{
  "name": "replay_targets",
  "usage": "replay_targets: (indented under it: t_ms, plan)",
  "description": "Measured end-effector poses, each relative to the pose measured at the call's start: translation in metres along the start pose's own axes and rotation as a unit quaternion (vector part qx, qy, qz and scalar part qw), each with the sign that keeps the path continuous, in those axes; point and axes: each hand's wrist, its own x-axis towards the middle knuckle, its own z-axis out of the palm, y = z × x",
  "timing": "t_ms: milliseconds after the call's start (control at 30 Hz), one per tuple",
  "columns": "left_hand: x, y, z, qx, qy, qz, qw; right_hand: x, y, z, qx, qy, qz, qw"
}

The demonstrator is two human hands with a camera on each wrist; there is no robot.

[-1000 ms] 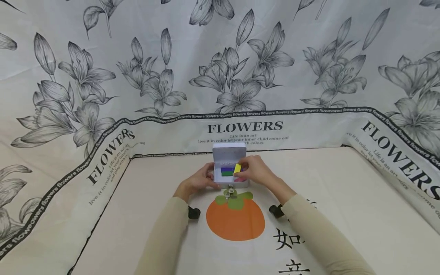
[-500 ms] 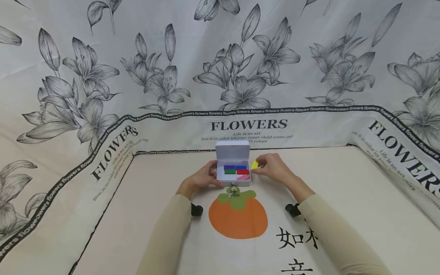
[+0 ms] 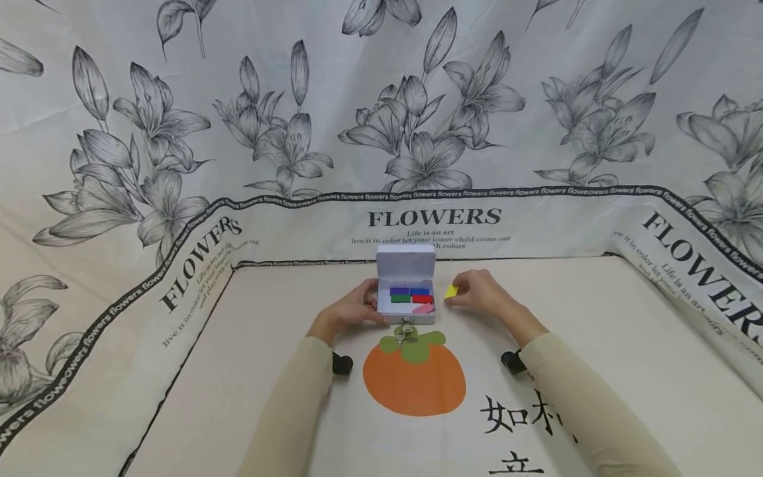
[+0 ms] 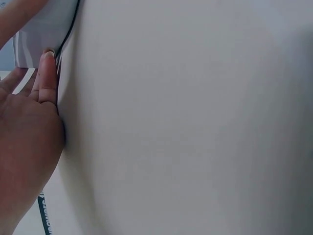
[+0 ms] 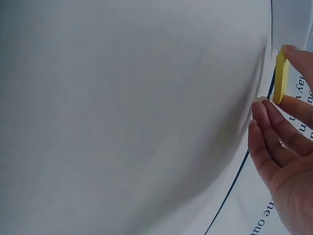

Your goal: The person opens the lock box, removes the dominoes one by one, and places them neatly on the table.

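A small white box [image 3: 387, 318] stands with its lid [image 3: 406, 266] raised. Inside it lie a purple block [image 3: 399, 291], a blue block [image 3: 420, 291], a green block [image 3: 401, 299], a red block [image 3: 422, 299] and a tilted pink block [image 3: 424, 308]. My left hand [image 3: 350, 310] grips the box's left side, thumb at the front; the left wrist view shows fingertips against its wall [image 4: 41, 41]. Just right of the box, my right hand [image 3: 484, 293] pinches a yellow block [image 3: 451, 292] between thumb and index finger, and the right wrist view shows the block [image 5: 280, 78] edge-on.
Keys [image 3: 403, 334] hang from the box's front lock. The tablecloth bears a printed orange persimmon [image 3: 414, 377] and black characters [image 3: 503, 414]. Behind the box rises a flower-printed curtain [image 3: 417, 132]. Dark wrist straps [image 3: 342, 363] show at both sleeves.
My right hand has carried the yellow block out of the box and over to its right side. The left hand stays on the box. The head view has shifted slightly.
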Motion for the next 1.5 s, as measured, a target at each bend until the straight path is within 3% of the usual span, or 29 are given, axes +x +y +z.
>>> replay_targets:
  t_ms: [167,400,633,967,1500]
  plan:
    - [0.001,0.005,-0.001,0.006,0.002,0.015,0.9999,0.002,-0.001,-0.001,0.006,-0.021,0.017,0.9996]
    - [0.001,-0.001,-0.001,-0.001,0.004,-0.007,1.0,-0.001,-0.006,0.004,0.008,-0.047,0.023,0.9986]
    - [0.003,-0.005,-0.001,0.0,0.0,0.002,1.0,-0.003,-0.006,0.005,-0.004,-0.059,0.038,0.9975]
    - [-0.001,-0.001,0.001,0.002,0.003,0.006,1.0,-0.006,-0.005,0.003,0.024,-0.087,0.05,0.9947]
    - [-0.001,-0.001,0.002,0.003,0.001,0.006,1.0,-0.008,-0.003,0.001,0.05,-0.084,0.032,0.9947]
